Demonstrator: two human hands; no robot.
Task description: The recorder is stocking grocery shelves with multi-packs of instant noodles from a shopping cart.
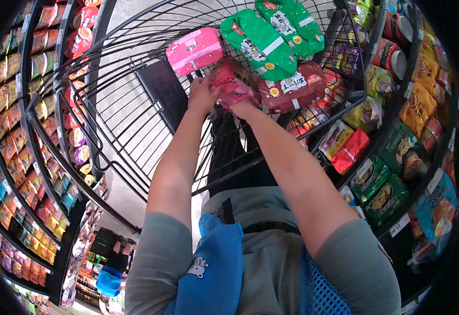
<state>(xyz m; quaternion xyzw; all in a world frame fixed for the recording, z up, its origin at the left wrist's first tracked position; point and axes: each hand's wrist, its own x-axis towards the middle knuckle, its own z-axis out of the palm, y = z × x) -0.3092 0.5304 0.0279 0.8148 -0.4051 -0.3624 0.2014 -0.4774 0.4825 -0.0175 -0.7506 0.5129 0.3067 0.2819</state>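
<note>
Inside a black wire shopping cart (134, 157), my left hand (201, 94) and my right hand (245, 108) hold a dark pink plastic-wrapped noodle pack (233, 84) from its two sides. Above my left hand lies a bright pink pack (196, 51) with a pale band. Two green Nissin multipacks, one nearer (259, 45) and one farther (292, 25), rest beyond my right hand. A dark red Nissin multipack (294, 88) is to the right of the held pack. My fingertips are partly hidden by the wrapping.
A black panel (162, 94) is at the cart's left part, with the handle bar (83, 189) farther left. Shelves of noodle packets (8, 102) rise on the left. On the right, shelves hold green packs (385, 197) and a red pack (349, 151). Another person (111, 264) is at lower left.
</note>
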